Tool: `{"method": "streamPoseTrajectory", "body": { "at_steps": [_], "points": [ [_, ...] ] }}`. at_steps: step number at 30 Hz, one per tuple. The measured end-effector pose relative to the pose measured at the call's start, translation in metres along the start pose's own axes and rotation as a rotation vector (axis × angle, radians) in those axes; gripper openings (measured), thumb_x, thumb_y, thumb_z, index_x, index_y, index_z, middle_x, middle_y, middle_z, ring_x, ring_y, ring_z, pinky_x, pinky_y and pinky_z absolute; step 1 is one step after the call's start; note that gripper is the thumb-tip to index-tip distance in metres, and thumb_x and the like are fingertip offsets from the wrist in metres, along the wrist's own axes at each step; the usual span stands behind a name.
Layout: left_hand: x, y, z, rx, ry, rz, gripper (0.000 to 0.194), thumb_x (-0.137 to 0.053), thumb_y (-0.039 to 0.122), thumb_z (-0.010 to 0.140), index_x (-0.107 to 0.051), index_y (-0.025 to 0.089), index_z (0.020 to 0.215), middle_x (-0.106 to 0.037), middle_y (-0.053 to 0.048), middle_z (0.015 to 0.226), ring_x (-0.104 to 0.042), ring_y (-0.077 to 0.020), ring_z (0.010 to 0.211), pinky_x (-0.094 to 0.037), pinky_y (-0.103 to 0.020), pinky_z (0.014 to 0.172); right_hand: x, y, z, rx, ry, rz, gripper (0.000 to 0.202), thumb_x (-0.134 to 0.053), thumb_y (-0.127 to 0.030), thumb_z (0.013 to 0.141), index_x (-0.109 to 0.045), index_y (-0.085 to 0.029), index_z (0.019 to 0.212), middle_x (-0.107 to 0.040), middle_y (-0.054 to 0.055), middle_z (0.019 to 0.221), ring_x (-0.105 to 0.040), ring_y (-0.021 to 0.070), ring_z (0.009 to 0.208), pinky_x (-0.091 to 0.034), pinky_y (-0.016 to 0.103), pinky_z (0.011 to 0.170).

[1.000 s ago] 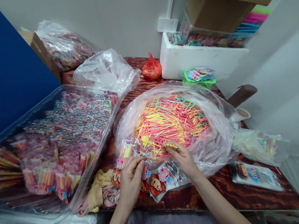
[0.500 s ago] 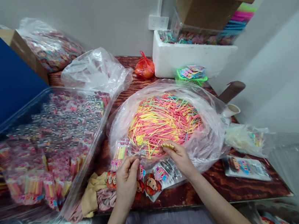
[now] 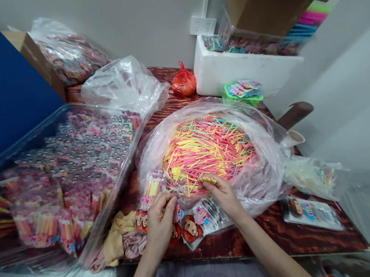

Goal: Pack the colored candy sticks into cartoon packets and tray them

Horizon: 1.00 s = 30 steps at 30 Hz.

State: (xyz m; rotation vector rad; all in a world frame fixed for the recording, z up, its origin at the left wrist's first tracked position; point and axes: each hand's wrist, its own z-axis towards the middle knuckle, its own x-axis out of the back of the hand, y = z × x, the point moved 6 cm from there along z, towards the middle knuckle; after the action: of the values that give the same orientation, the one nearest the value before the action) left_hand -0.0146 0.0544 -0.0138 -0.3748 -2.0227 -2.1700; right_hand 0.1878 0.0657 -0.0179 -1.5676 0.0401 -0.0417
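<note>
My right hand [image 3: 221,194] is closed in a pinch on a small gold piece [image 3: 209,180], at the near edge of the pile of thin pink, yellow and green sticks [image 3: 207,149]. The sticks lie in a wide open clear plastic bag [image 3: 265,168]. To the left, my left hand [image 3: 161,217] has thumb and forefinger pressed together; what they hold is too small to make out. Printed packets [image 3: 191,230] with a red-haired cartoon figure lie between and under the hands. A clear packet of sticks [image 3: 152,189] rests just beyond my left hand.
A big clear tray [image 3: 122,184] of filled packets stands at the left. Cloths [image 3: 116,240] lie by its near corner. Farther back are a red bag of fruit [image 3: 184,81], a white foam box [image 3: 247,68] and a green basket [image 3: 255,99]. A brown tube [image 3: 295,115] stands at the right.
The whole view has shifted slightly, so things appear a little farther right. Both hands keep nearly the same pose and place over the work area.
</note>
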Motion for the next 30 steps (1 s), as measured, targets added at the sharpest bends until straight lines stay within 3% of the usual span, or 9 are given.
{"method": "streamPoseTrajectory", "body": {
  "at_steps": [7, 15, 19, 24, 27, 30],
  "points": [
    [0.002, 0.001, 0.0, -0.012, -0.004, 0.022, 0.023, -0.049, 0.032, 0.092, -0.064, 0.018, 0.081, -0.062, -0.002, 0.08, -0.058, -0.0168, 0.078, -0.043, -0.025, 0.072, -0.003, -0.002, 0.002, -0.006, -0.006, 0.014, 0.01, -0.063, -0.029, 0.084, -0.07, -0.022, 0.088, -0.07, 0.001, 0.079, -0.066, 0.0169, 0.075, -0.05, 0.028, 0.07],
    [-0.003, 0.007, -0.002, -0.057, -0.038, 0.015, 0.024, -0.047, 0.029, 0.094, -0.068, 0.018, 0.093, -0.065, -0.004, 0.091, -0.06, -0.018, 0.089, -0.044, -0.028, 0.08, 0.004, 0.002, -0.002, -0.02, 0.023, 0.033, 0.012, -0.065, -0.03, 0.084, -0.071, -0.022, 0.091, -0.07, 0.0, 0.081, -0.066, 0.0161, 0.075, -0.05, 0.028, 0.072],
    [-0.007, 0.01, -0.003, -0.093, -0.013, 0.018, 0.021, -0.049, 0.026, 0.093, -0.069, 0.019, 0.094, -0.065, -0.005, 0.094, -0.059, -0.0177, 0.093, -0.044, -0.028, 0.083, 0.007, -0.003, 0.004, -0.052, 0.111, 0.264, 0.011, -0.067, -0.031, 0.083, -0.068, -0.021, 0.089, -0.07, 0.0, 0.079, -0.065, 0.0159, 0.075, -0.051, 0.03, 0.075],
    [-0.018, 0.016, -0.003, -0.115, -0.046, -0.01, 0.019, -0.05, 0.026, 0.093, -0.068, 0.019, 0.092, -0.064, -0.005, 0.094, -0.059, -0.0177, 0.094, -0.044, -0.029, 0.084, -0.015, -0.037, 0.025, -0.104, 0.058, 0.716, 0.01, -0.07, -0.03, 0.082, -0.064, -0.024, 0.088, -0.071, -0.001, 0.089, -0.068, 0.0182, 0.09, -0.051, 0.04, 0.092],
    [-0.02, 0.017, -0.004, -0.082, -0.054, -0.05, 0.019, -0.051, 0.027, 0.093, -0.068, 0.019, 0.092, -0.065, -0.005, 0.096, -0.059, -0.0182, 0.095, -0.044, -0.029, 0.085, -0.033, -0.058, 0.032, -0.098, -0.012, 0.769, 0.01, -0.071, -0.03, 0.081, -0.064, -0.025, 0.087, -0.072, 0.0, 0.088, -0.068, 0.0202, 0.096, -0.049, 0.043, 0.096],
    [-0.02, 0.013, -0.004, -0.013, -0.054, -0.135, 0.02, -0.051, 0.028, 0.093, -0.068, 0.018, 0.09, -0.066, -0.004, 0.091, -0.061, -0.0173, 0.088, -0.046, -0.028, 0.081, -0.043, -0.06, 0.026, -0.127, -0.041, 0.721, 0.014, -0.072, -0.033, 0.079, -0.065, -0.024, 0.086, -0.073, 0.001, 0.085, -0.068, 0.0227, 0.096, -0.05, 0.043, 0.093]
  ]
}}
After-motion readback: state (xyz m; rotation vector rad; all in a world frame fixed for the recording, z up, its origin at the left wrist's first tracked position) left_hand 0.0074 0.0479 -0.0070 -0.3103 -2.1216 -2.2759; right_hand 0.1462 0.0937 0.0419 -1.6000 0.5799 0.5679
